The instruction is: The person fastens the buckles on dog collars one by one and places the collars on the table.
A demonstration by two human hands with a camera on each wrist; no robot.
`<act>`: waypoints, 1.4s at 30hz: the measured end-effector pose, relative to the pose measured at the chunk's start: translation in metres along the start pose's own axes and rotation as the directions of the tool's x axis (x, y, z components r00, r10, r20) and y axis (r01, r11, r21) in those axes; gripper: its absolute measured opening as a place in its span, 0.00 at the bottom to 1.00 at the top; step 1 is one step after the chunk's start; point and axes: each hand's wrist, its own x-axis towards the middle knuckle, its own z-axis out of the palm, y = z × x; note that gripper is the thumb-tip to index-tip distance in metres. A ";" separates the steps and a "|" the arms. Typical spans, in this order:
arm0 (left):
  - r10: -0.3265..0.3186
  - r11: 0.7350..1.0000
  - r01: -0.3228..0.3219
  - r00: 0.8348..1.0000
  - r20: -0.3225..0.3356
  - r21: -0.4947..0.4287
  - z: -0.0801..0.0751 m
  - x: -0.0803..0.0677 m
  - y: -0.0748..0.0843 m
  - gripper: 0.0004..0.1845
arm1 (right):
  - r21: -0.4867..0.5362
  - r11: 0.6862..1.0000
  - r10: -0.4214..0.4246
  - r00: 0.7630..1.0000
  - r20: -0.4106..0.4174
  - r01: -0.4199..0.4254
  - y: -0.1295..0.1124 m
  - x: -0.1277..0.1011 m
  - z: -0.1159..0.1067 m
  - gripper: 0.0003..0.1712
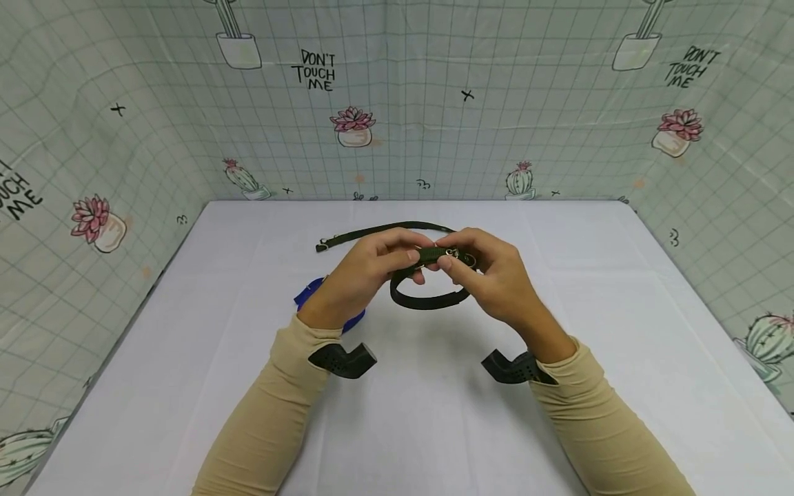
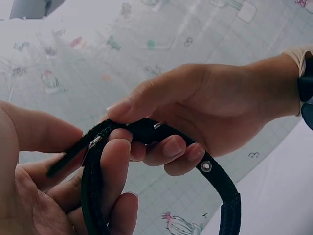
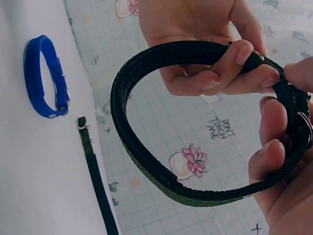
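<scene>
A dark green collar (image 1: 428, 302), bent into a loop, is held up above the table between both hands. My left hand (image 1: 362, 272) pinches the collar's strap end between thumb and fingers, close to the metal buckle (image 2: 94, 143). On the other side, my right hand (image 1: 499, 275) grips the band beside a metal ring (image 3: 305, 123). A metal eyelet (image 2: 206, 166) shows on the band in the left wrist view. Beyond the hands lies a dark green strap (image 1: 372, 233). Next to my left wrist rests a blue collar (image 3: 34, 78), partly covered by that wrist in the head view.
A white cloth covers the table (image 1: 422, 427). Behind it and at both sides hang patterned fabric walls (image 1: 422, 138). Each wrist carries a black device (image 1: 344, 362) at the beige sleeve's cuff.
</scene>
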 end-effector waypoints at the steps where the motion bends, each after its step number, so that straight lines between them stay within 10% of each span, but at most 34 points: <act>1: 0.001 1.000 -0.001 1.000 0.000 -0.004 0.000 0.000 0.000 0.14 | -0.004 1.000 -0.003 1.000 -0.009 0.003 0.000 0.000 0.000 0.12; 14: 0.136 0.967 -0.134 0.991 0.002 0.217 0.000 -0.001 0.000 0.17 | 0.062 0.998 -0.007 0.995 -0.097 0.013 0.004 0.001 -0.002 0.08; 26: 0.209 0.886 -0.085 0.951 -0.229 0.456 0.007 0.000 -0.002 0.16 | 0.122 0.988 -0.077 0.987 -0.142 0.095 0.002 0.003 -0.003 0.12; 42: 0.236 0.898 -0.155 0.959 -0.155 0.411 0.013 0.002 -0.009 0.17 | -0.079 0.970 -0.233 0.970 -0.062 0.228 -0.004 0.003 -0.005 0.34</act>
